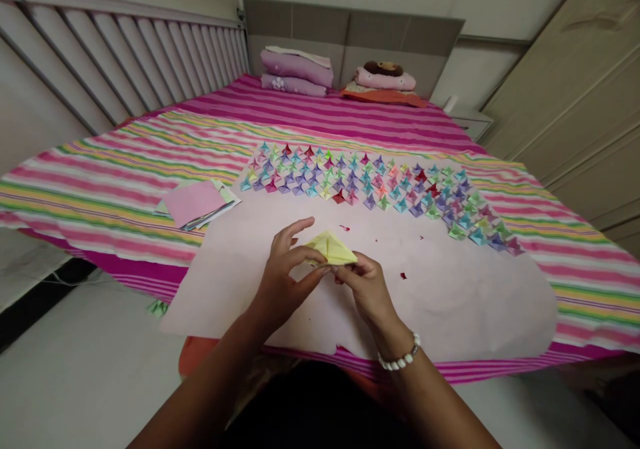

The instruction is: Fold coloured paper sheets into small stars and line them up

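A yellow folded paper (331, 246), roughly triangular with creases down its middle, is held between my two hands over the pale sheet (240, 289). My left hand (290, 265) pinches its lower left edge with thumb and index finger, while the other fingers are raised behind. On the right side, the thumb and fingers of my right hand (364, 282) grip the lower right corner. The fingertips of both hands nearly meet at the bottom edge. Part of the paper's left side is hidden behind my left fingers.
Many small folded paper pieces (339, 197) in several colours stand in rows beyond my hands. A stack of paper squares (195, 203) lies left. Red scraps (403, 276) dot the sheet. Folded bedding (297, 72) and a pillow pile (385, 79) sit by the headboard (320, 32).
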{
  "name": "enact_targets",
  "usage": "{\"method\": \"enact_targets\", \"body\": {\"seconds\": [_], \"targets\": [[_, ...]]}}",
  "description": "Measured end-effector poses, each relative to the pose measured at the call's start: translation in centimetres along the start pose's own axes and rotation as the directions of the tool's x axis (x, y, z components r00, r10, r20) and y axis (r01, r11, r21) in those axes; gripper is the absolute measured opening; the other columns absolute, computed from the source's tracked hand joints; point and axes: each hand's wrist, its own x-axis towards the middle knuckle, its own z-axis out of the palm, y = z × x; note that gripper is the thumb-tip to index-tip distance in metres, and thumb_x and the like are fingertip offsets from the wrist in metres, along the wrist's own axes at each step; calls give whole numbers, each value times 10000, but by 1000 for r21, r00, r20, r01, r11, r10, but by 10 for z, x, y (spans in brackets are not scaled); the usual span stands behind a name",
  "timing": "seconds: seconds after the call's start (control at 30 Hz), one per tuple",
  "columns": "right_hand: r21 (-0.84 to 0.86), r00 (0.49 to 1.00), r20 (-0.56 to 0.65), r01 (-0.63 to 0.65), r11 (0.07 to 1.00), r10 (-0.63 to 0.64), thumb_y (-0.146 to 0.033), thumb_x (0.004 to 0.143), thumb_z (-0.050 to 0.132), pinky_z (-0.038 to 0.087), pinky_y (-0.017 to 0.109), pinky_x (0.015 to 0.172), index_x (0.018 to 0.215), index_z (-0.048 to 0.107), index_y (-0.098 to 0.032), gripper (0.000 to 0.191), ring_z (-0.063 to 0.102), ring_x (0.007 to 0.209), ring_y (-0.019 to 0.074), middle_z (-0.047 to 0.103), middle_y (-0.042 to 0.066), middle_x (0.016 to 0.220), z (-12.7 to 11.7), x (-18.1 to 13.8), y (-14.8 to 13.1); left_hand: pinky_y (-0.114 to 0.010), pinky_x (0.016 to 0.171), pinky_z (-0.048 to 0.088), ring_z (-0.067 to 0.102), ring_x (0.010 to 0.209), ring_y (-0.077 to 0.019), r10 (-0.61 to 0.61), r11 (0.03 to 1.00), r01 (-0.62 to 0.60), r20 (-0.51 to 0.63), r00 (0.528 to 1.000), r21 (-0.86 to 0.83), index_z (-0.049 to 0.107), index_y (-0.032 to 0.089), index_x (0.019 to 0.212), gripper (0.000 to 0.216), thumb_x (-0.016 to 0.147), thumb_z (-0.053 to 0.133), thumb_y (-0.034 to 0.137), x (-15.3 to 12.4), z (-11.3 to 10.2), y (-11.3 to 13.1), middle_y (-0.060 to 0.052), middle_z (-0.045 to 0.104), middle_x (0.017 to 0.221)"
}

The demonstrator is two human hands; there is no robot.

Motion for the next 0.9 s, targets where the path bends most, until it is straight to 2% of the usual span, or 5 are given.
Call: {"method": "enact_targets", "body": {"seconds": [0.17, 0.3, 0.47, 0.6, 0.9], "targets": [[-57, 1000, 14, -13, 998, 13, -368, 655, 782, 369, 235, 510, 720, 695, -183, 214, 471, 535, 109, 554, -26, 561, -1, -1, 0, -466, 1026, 408, 451, 1277, -275, -64, 996, 62, -32, 997, -71, 652, 210, 951, 220, 755, 726, 277, 2, 1, -4, -116, 470, 1377], [-119, 999, 46, 23, 993, -18, -381, 672, 776, 351, 230, 505, 667, 661, -176, 236, 446, 534, 103, 534, -24, 560, -2, -1, 2, -466, 1063, 381, 416, 1314, -281, -140, 968, 145, 37, 989, -205, 644, 224, 1051, 356, 724, 755, 311, 4, -1, -10, -119, 441, 1406], [-107, 999, 45, 19, 994, -14, -336, 676, 770, 349, 233, 516, 666, 667, -184, 184, 445, 529, 102, 542, -31, 558, -1, -1, 0, -456, 1071, 367, 414, 1318, -272, -114, 953, 128, 66, 991, -273, 699, 224, 868, 110, 761, 708, 201, 2, -2, -9, -85, 434, 1429], [-35, 1000, 29, -11, 999, 12, -307, 653, 772, 381, 241, 536, 694, 686, -192, 149, 486, 550, 114, 575, -27, 581, 1, -1, -2, -446, 1054, 381, 428, 1310, -262, -103, 954, 122, 80, 991, -273, 716, 230, 788, 138, 783, 643, 114, 0, -2, -8, -65, 432, 1434], [-85, 997, 74, 6, 996, 1, -271, 684, 759, 314, 229, 504, 661, 658, -182, 136, 424, 516, 91, 533, -40, 549, 2, -3, -1, -411, 1005, 433, 502, 1221, -252, -160, 853, 226, 177, 971, -471, 709, 241, 1011, 262, 752, 729, 211, 1, -1, -25, -93, 497, 1353]]}}
